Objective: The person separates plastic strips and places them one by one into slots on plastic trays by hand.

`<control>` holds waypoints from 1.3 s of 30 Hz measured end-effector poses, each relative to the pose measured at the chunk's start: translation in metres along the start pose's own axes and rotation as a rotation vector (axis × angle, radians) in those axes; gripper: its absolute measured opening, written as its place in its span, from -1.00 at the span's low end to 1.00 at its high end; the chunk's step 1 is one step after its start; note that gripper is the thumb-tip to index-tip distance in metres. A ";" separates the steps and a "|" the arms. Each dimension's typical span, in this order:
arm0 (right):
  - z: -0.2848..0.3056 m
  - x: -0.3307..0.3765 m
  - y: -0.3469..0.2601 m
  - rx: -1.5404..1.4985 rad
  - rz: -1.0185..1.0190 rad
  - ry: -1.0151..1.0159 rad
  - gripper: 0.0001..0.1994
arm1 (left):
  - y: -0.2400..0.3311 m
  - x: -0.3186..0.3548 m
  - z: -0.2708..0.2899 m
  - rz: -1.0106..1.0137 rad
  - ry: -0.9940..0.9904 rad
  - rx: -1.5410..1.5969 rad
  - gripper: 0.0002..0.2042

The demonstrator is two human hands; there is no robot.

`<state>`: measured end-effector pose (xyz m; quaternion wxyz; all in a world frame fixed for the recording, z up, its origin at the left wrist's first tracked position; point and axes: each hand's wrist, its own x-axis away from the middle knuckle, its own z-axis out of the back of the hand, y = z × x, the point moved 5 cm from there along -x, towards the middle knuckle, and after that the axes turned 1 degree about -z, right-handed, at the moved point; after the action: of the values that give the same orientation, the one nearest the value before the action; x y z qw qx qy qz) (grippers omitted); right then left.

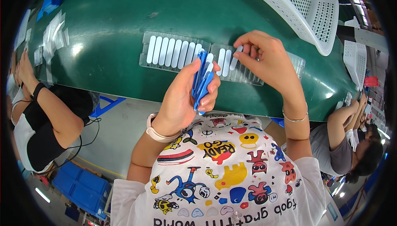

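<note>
While blue pieces (203, 88) lie clasped in the left hand (178, 93), the right hand (266, 58) pinches a white strip (234, 63).

Green table (111, 13), clear trays (245, 74), white basket (289, 15)

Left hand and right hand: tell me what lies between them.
In the head view, white strips in a clear tray lie between the left hand and the right hand.

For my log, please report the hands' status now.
Left hand gripping blue pieces. Right hand pinching white strip at transparent tray. Nothing visibly blocking.
</note>
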<state>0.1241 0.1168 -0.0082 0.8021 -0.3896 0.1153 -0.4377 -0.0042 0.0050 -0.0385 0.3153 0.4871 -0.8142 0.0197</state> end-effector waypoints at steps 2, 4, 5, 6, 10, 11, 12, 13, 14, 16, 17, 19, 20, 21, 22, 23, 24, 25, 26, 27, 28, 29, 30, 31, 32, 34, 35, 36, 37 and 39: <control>-0.001 -0.003 -0.003 -0.006 -0.011 0.013 -0.77 | 0.003 0.001 -0.001 0.007 -0.014 -0.025 -0.74; 0.002 -0.004 -0.004 -0.006 -0.024 0.026 -0.74 | 0.004 0.002 -0.003 0.014 -0.032 -0.047 -0.76; 0.000 -0.005 -0.003 0.028 -0.039 -0.047 -0.74 | 0.005 0.004 -0.003 0.001 -0.016 -0.058 -0.77; -0.002 -0.005 -0.002 0.062 -0.055 -0.118 -0.73 | 0.006 0.003 -0.004 -0.011 -0.002 -0.069 -0.78; -0.002 -0.005 -0.004 0.079 -0.065 -0.145 -0.73 | 0.009 0.005 -0.004 -0.064 0.070 -0.140 -0.78; -0.002 -0.003 -0.005 0.078 -0.058 -0.152 -0.74 | 0.010 0.006 -0.005 -0.091 0.075 -0.172 -0.78; -0.003 -0.001 -0.006 0.079 -0.052 -0.159 -0.75 | 0.011 0.006 -0.005 -0.118 0.079 -0.204 -0.78; -0.004 0.001 -0.007 0.079 -0.052 -0.161 -0.75 | 0.011 0.006 -0.004 -0.118 0.080 -0.203 -0.78; -0.004 0.003 -0.009 0.081 -0.028 -0.120 -0.74 | 0.011 0.006 -0.003 -0.142 0.091 -0.247 -0.79; -0.005 0.005 -0.010 0.083 -0.005 -0.079 -0.74 | 0.012 0.006 -0.003 -0.164 0.103 -0.291 -0.79; -0.004 0.006 -0.015 0.031 0.093 -0.009 -0.71 | 0.012 0.006 -0.004 -0.173 0.096 -0.308 -0.78; -0.001 0.008 -0.023 -0.022 0.189 0.058 -0.67 | 0.012 0.006 -0.004 -0.182 0.092 -0.323 -0.77; -0.002 0.009 -0.027 -0.188 0.173 -0.021 -0.67 | 0.011 0.005 -0.006 -0.161 0.065 -0.321 -0.75; -0.003 0.010 -0.031 -0.355 0.154 -0.097 -0.68 | 0.010 0.005 -0.008 -0.140 0.038 -0.321 -0.73; -0.005 0.011 -0.030 -0.358 0.153 -0.095 -0.68 | 0.009 0.006 -0.009 -0.137 0.039 -0.323 -0.73; -0.009 0.013 -0.029 -0.394 0.216 -0.098 -0.73 | 0.008 0.006 -0.009 -0.116 0.026 -0.347 -0.71; -0.011 0.014 -0.028 -0.427 0.277 -0.098 -0.77 | 0.006 0.004 -0.010 -0.094 0.010 -0.372 -0.68; -0.013 0.014 -0.021 -0.428 0.275 -0.093 -0.77 | 0.007 0.004 -0.009 -0.090 0.008 -0.375 -0.68; -0.008 0.015 -0.019 -0.389 0.412 -0.017 -0.78 | 0.005 0.003 -0.010 -0.035 -0.060 -0.334 -0.69; -0.003 0.019 -0.019 -0.350 0.552 0.054 -0.79 | 0.002 0.003 -0.011 0.017 -0.122 -0.289 -0.69; 0.000 0.021 -0.018 -0.352 0.550 0.053 -0.79 | 0.001 0.003 -0.011 0.019 -0.119 -0.288 -0.69; 0.008 0.020 -0.017 -0.426 0.507 0.085 -0.82 | 0.000 0.003 -0.011 0.029 -0.119 -0.238 -0.69; 0.015 0.020 -0.016 -0.499 0.461 0.118 -0.86 | -0.001 0.002 -0.011 0.040 -0.121 -0.186 -0.69; 0.018 0.020 -0.011 -0.549 0.325 0.129 -0.93 | -0.002 0.001 -0.010 0.042 -0.121 -0.186 -0.69; 0.020 0.019 -0.003 -0.486 0.253 0.058 -0.96 | -0.003 0.000 -0.009 0.053 -0.124 -0.040 -0.72; 0.029 0.018 0.006 -0.425 0.183 -0.010 -0.95 | -0.003 -0.001 -0.007 0.065 -0.125 0.102 -0.75; 0.028 0.018 0.006 -0.258 0.140 -0.134 -0.90 | -0.002 -0.002 -0.008 0.068 -0.184 0.136 -0.74; 0.024 0.019 0.008 -0.090 0.092 -0.254 -0.86 | -0.002 -0.001 -0.010 0.074 -0.244 0.171 -0.71; 0.025 0.017 0.007 -0.091 0.088 -0.253 -0.86 | -0.003 -0.001 -0.011 0.079 -0.244 0.171 -0.71; 0.021 0.009 0.007 0.052 0.077 -0.299 -0.78 | -0.003 -0.002 -0.008 0.033 -0.157 0.069 -0.63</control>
<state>0.1447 0.1231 0.0021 0.8363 -0.4249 -0.0021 -0.3466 0.0031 0.0082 -0.0340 0.2332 0.4842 -0.8432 0.0148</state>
